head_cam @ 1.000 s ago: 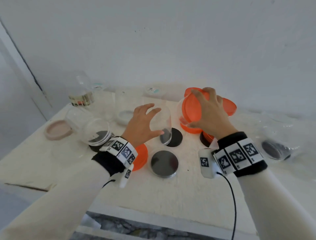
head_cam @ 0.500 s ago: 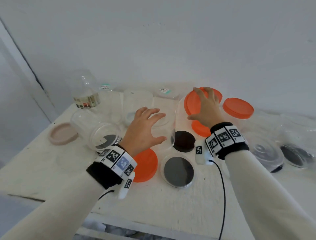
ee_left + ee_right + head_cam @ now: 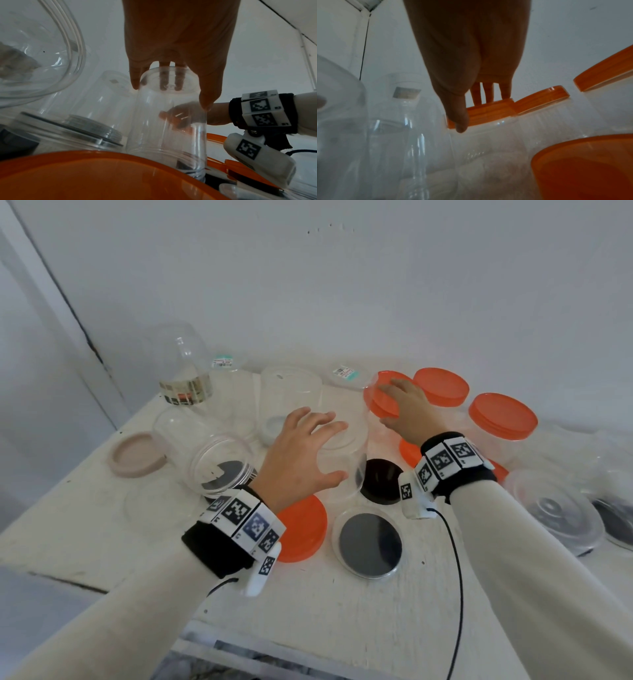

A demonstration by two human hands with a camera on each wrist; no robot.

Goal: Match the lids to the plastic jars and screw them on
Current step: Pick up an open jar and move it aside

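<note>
My left hand (image 3: 337,451) grips an upturned clear jar (image 3: 342,474) from above, fingers over its base and thumb on its side. The left wrist view shows the same left hand (image 3: 171,94) on this jar (image 3: 166,128). My right hand (image 3: 394,402) holds an orange lid (image 3: 376,405), tilted, on the mouth of a clear jar (image 3: 380,433) further back. In the right wrist view my right hand (image 3: 474,115) has its thumb on the lid's rim (image 3: 493,111) and fingers across its top.
Two orange-lidded jars (image 3: 442,386) (image 3: 501,416) stand at the back right. A loose orange lid (image 3: 301,529), black lids (image 3: 370,542) (image 3: 382,481) and a pink lid (image 3: 135,453) lie on the white table (image 3: 342,604). A clear jar (image 3: 205,457) lies on its side at left.
My right hand has carried the orange lid away from me and tipped it from nearly upright down onto the jar mouth. My left hand has stayed on the upturned jar.
</note>
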